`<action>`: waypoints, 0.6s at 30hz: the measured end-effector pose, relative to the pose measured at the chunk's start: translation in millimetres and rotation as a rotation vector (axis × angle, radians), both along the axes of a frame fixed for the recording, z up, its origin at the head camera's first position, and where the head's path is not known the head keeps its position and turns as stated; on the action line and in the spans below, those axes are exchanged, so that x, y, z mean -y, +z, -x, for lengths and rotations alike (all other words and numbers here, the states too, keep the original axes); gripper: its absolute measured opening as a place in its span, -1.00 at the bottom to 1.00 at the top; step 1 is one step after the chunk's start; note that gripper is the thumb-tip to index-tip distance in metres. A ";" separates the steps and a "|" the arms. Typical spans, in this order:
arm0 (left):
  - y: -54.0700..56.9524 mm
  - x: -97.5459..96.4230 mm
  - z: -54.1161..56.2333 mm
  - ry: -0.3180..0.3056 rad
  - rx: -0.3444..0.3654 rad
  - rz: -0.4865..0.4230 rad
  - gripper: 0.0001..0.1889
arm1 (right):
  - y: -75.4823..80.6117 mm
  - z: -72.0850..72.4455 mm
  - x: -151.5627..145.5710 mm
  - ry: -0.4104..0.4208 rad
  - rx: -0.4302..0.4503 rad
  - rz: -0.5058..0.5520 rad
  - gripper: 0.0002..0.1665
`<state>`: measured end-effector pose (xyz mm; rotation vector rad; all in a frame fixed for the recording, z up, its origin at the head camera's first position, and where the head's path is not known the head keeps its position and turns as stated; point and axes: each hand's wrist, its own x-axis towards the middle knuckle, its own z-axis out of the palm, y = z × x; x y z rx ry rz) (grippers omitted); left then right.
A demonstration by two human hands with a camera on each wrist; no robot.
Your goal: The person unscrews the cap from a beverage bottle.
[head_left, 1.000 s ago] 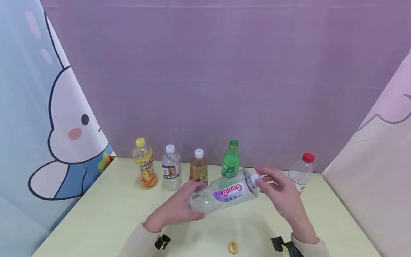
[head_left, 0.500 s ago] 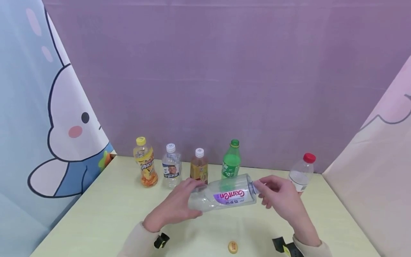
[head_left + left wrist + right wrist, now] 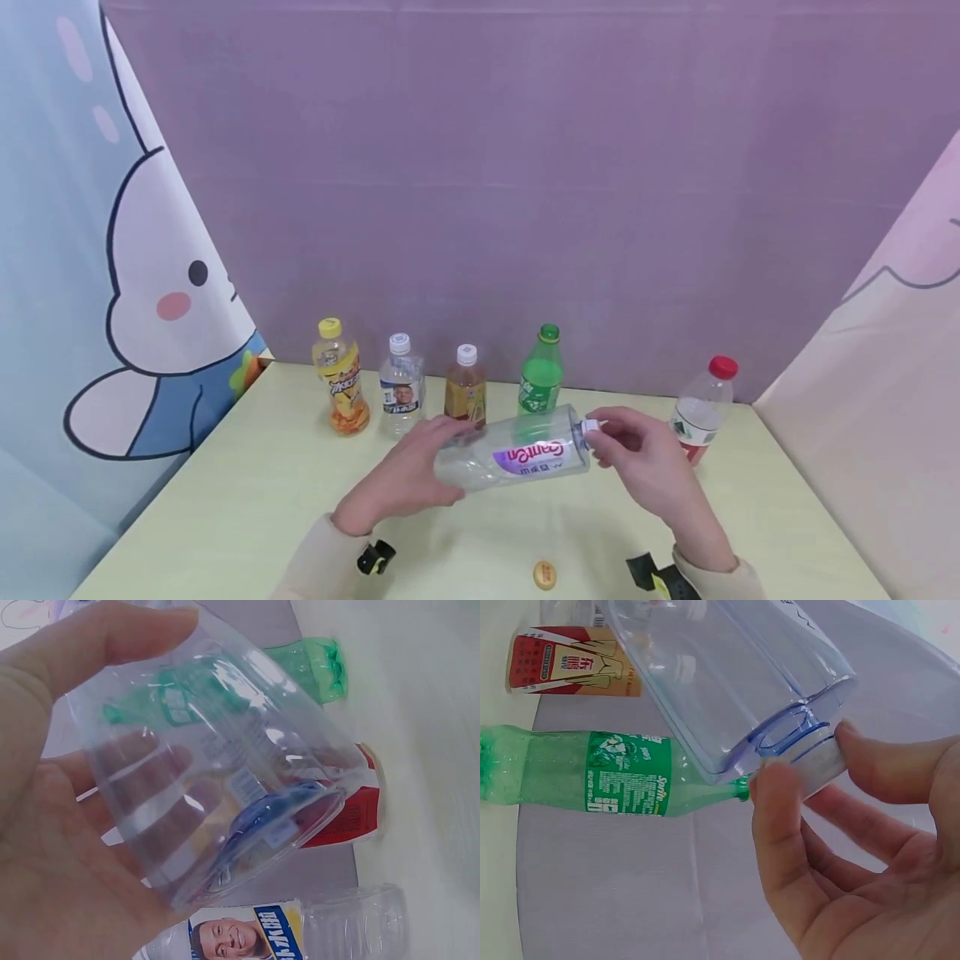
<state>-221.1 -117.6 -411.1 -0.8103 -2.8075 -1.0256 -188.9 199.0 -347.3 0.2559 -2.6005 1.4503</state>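
Observation:
A clear plastic bottle (image 3: 480,460) with a pink-and-purple label lies nearly level above the table, its neck toward the right. My left hand (image 3: 408,475) grips it round the base end, thumb on one side and fingers on the other. At the neck, my right hand (image 3: 648,462) pinches the white cap (image 3: 821,763) between thumb and forefinger, the other fingers bent below. The cap sits at the bottle's mouth in the right wrist view. Through the clear wall in the left wrist view, the fingers of the left hand (image 3: 82,825) show behind the bottle.
Along the back stand a yellow-capped bottle (image 3: 341,383), a clear white-capped bottle (image 3: 401,392), a brown drink bottle (image 3: 466,392) and a green bottle (image 3: 540,375). A red-capped bottle (image 3: 701,412) stands at right. A small yellow-orange disc (image 3: 545,575) lies near the front.
The held bottle has swung flatter and shifted slightly left. My right hand's fingers have turned about the cap and changed their hold, moving left with the neck.

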 end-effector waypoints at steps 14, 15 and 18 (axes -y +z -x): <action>-2.0 2.6 2.2 0.023 0.035 -0.005 -0.08 | -4.2 0.5 6.0 -0.046 -0.062 -0.085 -0.56; -1.9 2.4 2.3 0.026 0.041 -0.004 -0.08 | -4.6 0.6 6.3 -0.044 -0.075 -0.082 -0.55; -1.3 2.9 2.4 0.025 0.041 -0.003 -0.08 | -6.8 1.3 6.5 -0.031 -0.129 -0.074 -0.54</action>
